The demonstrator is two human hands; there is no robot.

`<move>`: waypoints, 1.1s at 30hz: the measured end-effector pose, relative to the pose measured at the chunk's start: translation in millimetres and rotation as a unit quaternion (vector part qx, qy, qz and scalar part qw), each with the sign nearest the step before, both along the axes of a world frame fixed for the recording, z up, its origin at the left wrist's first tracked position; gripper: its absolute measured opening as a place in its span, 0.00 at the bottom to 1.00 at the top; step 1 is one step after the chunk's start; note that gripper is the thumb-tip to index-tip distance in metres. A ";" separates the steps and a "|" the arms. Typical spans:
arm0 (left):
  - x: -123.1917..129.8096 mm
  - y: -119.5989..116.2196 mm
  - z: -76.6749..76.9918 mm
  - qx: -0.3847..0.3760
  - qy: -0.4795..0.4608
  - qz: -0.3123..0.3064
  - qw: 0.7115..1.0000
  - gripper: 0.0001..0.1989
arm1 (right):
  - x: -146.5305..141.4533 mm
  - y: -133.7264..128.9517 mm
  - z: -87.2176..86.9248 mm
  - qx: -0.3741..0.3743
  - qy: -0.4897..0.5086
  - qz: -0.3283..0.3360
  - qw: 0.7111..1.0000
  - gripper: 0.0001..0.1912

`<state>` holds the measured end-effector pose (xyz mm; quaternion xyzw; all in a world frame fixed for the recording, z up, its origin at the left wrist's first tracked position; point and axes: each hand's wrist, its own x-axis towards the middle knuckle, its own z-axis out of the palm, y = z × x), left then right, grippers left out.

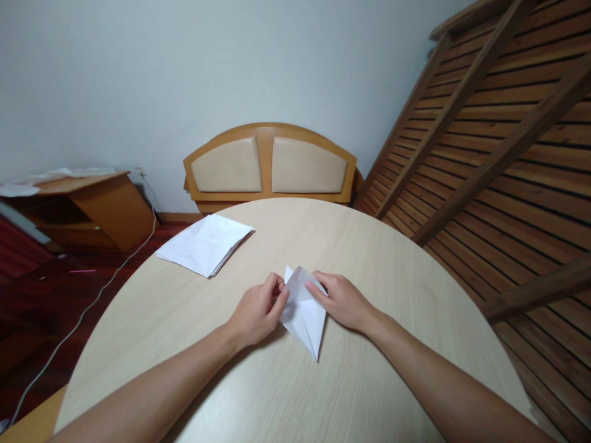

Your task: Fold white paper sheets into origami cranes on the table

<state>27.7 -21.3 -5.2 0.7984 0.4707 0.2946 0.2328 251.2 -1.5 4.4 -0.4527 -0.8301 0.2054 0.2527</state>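
Observation:
A folded sheet of white paper (305, 314) lies between my hands near the middle of the round table (360, 381), its narrow point toward me. My left hand (262, 309) pinches the paper's left edge between thumb and curled fingers. On the other side, my right hand (344, 300) grips the upper right edge, thumb on top and fingers behind. Creases run down to the lower point, and a small flap sticks up at the top left. The undersides of the paper are hidden.
A stack of white paper (205, 243) lies at the table's far left. Beyond the table stands a padded wooden headboard (268, 163). Wooden slats (498, 154) lean along the right. On the left are a low wooden cabinet (108, 209) and a white cable (99, 295) on the floor.

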 end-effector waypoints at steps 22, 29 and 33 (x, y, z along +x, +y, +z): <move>2.1 -0.2 -2.3 -0.007 -0.037 0.001 0.999 0.14 | -3.7 -1.1 0.1 0.012 -0.024 -0.013 1.000 0.19; 5.3 3.7 -6.0 -0.060 -0.107 0.014 0.992 0.12 | -3.9 -3.3 2.5 0.017 -0.019 -0.006 1.000 0.16; 5.7 6.1 -5.3 -0.069 -0.122 0.018 0.990 0.12 | -3.7 -4.6 4.4 0.006 -0.005 -0.005 1.000 0.12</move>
